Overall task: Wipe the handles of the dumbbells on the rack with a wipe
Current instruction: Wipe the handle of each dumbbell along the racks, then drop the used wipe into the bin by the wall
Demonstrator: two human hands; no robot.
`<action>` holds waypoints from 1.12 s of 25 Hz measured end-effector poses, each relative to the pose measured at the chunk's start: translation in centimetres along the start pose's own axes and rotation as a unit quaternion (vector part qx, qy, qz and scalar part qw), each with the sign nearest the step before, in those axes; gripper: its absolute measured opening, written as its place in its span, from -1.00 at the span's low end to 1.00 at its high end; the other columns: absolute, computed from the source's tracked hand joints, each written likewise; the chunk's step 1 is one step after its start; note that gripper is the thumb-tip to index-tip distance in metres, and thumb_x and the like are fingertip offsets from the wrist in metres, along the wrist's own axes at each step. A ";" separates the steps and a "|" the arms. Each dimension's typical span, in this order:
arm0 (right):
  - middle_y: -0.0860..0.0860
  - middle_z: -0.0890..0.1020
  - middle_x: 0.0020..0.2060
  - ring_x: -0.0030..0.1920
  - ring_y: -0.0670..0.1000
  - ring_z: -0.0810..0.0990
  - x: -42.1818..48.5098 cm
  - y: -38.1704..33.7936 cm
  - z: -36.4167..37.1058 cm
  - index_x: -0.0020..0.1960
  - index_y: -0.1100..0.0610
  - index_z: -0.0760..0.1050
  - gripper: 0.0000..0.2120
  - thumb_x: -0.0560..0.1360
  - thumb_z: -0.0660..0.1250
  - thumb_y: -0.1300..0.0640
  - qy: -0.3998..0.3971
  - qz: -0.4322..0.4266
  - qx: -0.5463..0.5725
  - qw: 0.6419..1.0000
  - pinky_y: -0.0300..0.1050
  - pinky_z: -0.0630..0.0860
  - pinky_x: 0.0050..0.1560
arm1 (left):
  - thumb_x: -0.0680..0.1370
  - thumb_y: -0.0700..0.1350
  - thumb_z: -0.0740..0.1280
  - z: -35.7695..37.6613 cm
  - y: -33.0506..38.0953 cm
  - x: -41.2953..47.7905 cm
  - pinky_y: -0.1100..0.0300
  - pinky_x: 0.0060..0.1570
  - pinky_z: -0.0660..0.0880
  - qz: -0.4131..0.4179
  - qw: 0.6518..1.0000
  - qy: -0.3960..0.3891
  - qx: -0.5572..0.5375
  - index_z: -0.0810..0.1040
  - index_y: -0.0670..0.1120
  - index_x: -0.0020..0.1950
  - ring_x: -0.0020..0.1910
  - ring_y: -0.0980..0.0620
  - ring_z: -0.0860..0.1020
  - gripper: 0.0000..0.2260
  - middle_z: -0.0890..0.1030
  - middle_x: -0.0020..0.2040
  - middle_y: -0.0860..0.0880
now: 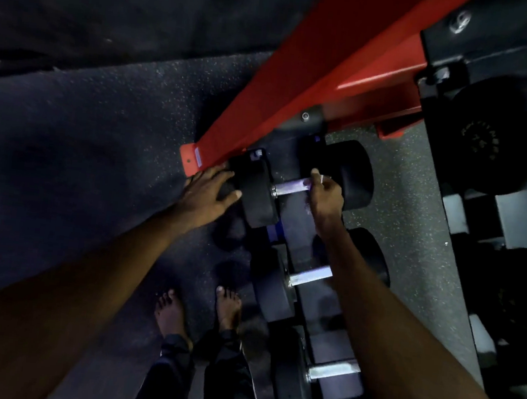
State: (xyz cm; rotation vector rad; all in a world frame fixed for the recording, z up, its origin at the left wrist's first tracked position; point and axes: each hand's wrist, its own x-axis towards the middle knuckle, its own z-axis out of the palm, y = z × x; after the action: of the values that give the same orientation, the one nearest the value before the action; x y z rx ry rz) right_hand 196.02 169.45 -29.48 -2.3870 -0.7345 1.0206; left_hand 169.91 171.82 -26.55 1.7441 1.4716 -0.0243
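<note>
Three dumbbells [302, 184] racked; two hands, left [206, 191], right [324, 192], on one.

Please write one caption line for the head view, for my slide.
Right hand grips the metal handle of the farthest black dumbbell; left hand rests on its near head.

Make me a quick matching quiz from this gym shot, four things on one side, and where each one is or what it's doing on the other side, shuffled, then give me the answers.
Column one:
1. left hand
2. right hand
3. red beam
4. bare feet

Column two:
A. slants from the upper right down to the top dumbbell
B. closed around the top dumbbell handle
C. on the speckled floor beside the rack
D. resting on the near black weight head

Pairs: 1-D, 2-B, 3-A, 4-C
</note>
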 end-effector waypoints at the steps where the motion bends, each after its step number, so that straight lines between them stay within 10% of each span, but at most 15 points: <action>1: 0.16 0.67 -0.25 -0.14 0.33 0.65 0.5 0.7 -0.5 -0.14 -0.06 0.61 -0.47 0.38 0.15 -0.48 -0.020 -0.019 -0.015 1.000 0.27 0.59 -0.04 | 0.65 0.13 0.26 -1.5 -0.1 -0.9 0.03 0.48 0.07 0.000 1.000 -0.002 -0.004 0.32 0.01 0.58 0.56 -0.05 0.21 -0.49 0.25 0.60 -0.01; 5: 0.07 0.67 -0.18 -0.22 0.16 0.64 -5.1 -6.1 -4.0 -0.02 -0.13 0.63 -0.84 0.53 0.27 -0.04 -0.073 -0.102 0.027 0.992 0.01 0.58 -0.24 | 0.65 0.15 0.25 -9.0 2.0 -5.7 -0.02 0.49 0.10 -0.019 1.000 0.006 -0.015 0.33 0.02 0.56 0.54 -0.04 0.26 -0.50 0.30 0.57 0.00; 8: 0.06 0.70 -0.07 -0.13 0.07 0.65 -9.7 -11.9 -6.4 0.07 -0.05 0.64 -0.65 0.48 0.21 0.29 -0.122 -0.141 0.007 0.982 -0.07 0.55 -0.18 | 0.65 0.17 0.24 -14.7 4.9 -9.9 -0.08 0.49 0.10 -0.023 0.999 0.019 -0.015 0.33 0.05 0.55 0.53 -0.03 0.27 -0.50 0.29 0.57 0.01; 25: 0.07 0.53 0.05 -0.48 -0.11 0.50 -37.1 -50.2 -12.9 0.13 0.17 0.57 -0.83 0.58 0.29 0.29 -0.273 -0.324 -0.077 0.903 -0.29 0.37 -0.57 | 0.64 0.17 0.27 -48.9 8.1 -34.5 -0.17 0.49 0.23 -0.035 0.970 0.241 -0.026 0.35 0.00 0.54 0.50 -0.04 0.34 -0.49 0.35 0.53 -0.03; 28: 0.09 0.53 0.16 -0.27 0.08 0.58 -42.0 -54.9 -11.7 0.16 0.18 0.58 -0.81 0.57 0.30 0.27 -0.295 -0.383 -0.094 0.870 -0.23 0.40 -0.54 | 0.64 0.16 0.28 -52.8 6.7 -40.0 -0.15 0.48 0.25 -0.058 0.951 0.303 -0.032 0.36 0.01 0.55 0.49 -0.03 0.36 -0.49 0.36 0.53 -0.02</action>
State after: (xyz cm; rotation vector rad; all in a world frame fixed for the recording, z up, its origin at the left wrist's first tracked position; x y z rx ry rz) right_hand 163.93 183.09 31.33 -1.5915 -1.8757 1.3231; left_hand 137.85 171.01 31.78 1.6852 1.9829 0.5369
